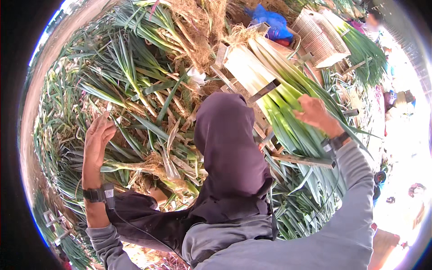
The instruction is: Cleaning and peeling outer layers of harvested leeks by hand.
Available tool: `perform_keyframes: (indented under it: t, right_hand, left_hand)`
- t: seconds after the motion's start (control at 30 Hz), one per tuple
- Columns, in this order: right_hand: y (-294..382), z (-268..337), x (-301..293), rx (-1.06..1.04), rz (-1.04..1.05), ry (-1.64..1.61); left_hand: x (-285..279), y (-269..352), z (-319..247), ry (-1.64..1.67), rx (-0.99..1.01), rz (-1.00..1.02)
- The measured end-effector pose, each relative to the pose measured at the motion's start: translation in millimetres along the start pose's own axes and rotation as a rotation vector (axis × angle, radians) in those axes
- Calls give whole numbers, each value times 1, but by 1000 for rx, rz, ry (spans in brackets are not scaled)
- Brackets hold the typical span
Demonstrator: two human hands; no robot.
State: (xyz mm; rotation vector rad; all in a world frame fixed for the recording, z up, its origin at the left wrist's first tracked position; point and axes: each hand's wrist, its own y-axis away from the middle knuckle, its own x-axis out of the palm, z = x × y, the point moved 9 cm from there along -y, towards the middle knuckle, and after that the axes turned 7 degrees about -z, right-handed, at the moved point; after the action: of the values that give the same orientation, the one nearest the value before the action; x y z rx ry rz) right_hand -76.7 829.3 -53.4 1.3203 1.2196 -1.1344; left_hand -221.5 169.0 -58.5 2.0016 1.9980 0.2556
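Observation:
My right hand (pixel 315 113), fingers partly curled and thumb apart, is over the green leaves of a bundle of leeks (pixel 287 84). Whether it touches them is unclear, and no object shows in its grip. Those leeks lie side by side in a rack with metal bars (pixel 265 90), white shanks and roots toward the top. My left hand (pixel 99 131) is raised on the left with its fingers close together, above a heap of loose leeks (pixel 135 81) with roots and soil. A small pale bit shows at its fingertips; I cannot tell if it is held.
A wooden bar (pixel 303 160) crosses the leaves low on the rack. Beyond it stand a woven basket-like crate (pixel 320 37), more bundled leeks (pixel 362 50) and a blue plastic bag (pixel 271 22). Another person is partly visible at the upper right. Cables run from my wrist bands.

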Motion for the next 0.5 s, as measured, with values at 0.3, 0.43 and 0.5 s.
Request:
perform_keyframes:
  t: [0.3,0.43,0.5]
  right_hand:
    - [-35,32,23,61,-39,-237]
    - [-28,41,23,-6,-187,-236]
    - [-29,45,23,-41,-223,-211]
  left_hand:
    - [18,-14,14,-167,-62,5]
    - [41,-15,6,-268,-25,83]
    - [51,-13,-1,-270,-15,108]
